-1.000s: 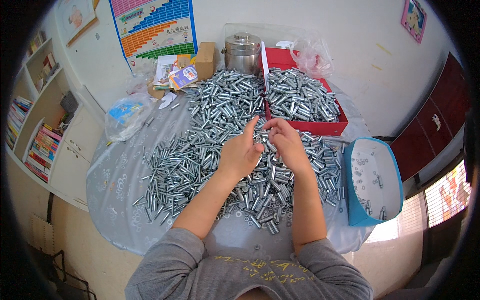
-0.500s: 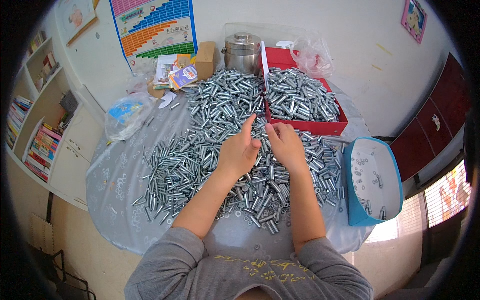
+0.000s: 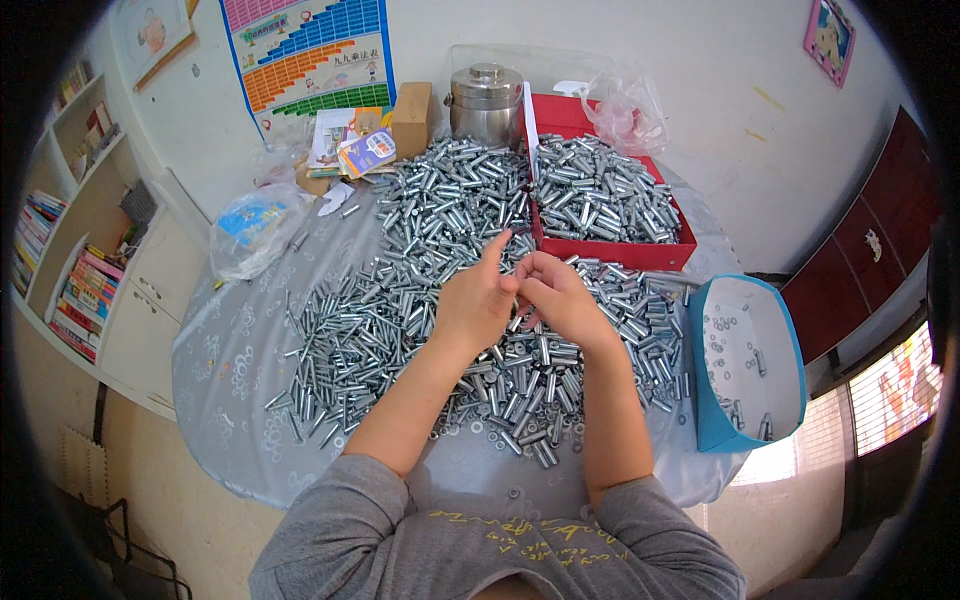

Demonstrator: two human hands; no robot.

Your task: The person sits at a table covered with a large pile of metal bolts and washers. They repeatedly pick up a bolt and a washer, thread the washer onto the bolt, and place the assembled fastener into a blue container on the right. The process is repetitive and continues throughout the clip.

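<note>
At table centre, the left hand (image 3: pixel 478 298) and right hand (image 3: pixel 556 298) are pinched together on one small silver bolt (image 3: pixel 514 292), barely seen, lifted above the heap of silver metal bolts (image 3: pixel 400 300) for handling. At one o'clock, a red tray (image 3: pixel 610 252) is kept filled within reach.
</note>
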